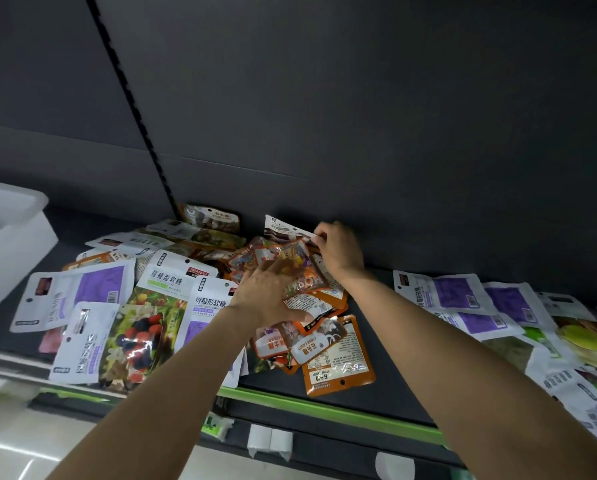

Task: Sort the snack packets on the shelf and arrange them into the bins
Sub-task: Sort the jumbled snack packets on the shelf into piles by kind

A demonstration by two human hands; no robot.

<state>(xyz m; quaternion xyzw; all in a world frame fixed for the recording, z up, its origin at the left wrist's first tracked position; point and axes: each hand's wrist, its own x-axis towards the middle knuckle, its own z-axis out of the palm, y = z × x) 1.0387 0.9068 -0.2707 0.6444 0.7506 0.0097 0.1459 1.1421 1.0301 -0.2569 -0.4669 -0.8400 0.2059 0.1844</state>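
Packets (pixel 200 296) lie in a big messy heap on the dark shelf (pixel 387 382), many on top of each other. The left hand (pixel 267 294) holds a small stack of orange stone candy packets (pixel 291 268) in the middle of the heap, with its thumb under the stack and its fingers curled over the top. The right hand (pixel 340 249) reaches to the back of the shelf and pinches the corner of a white packet (pixel 285 227) that leans by the back wall.

Things could go wrong from here. The packets look shiny and slippery, so the stack in the left hand may slide apart and fall if the hold is loose. One orange packet (pixel 338 368) lies close to the green front edge (pixel 324 412) of the shelf. A bump from an arm could push it off onto the floor. Pulling the white packet out fast could drag other packets along with it.

Packets come in a few kinds. Some are orange with see-through windows showing candy. Some are white with purple backs (pixel 439 292), and some are white with fruit pictures (pixel 144 327). More purple ones lie well apart on the right. A white bin (pixel 16 233) stands at the far left of the shelf. It is quite far from both hands, so the packets must be carried across the heap.
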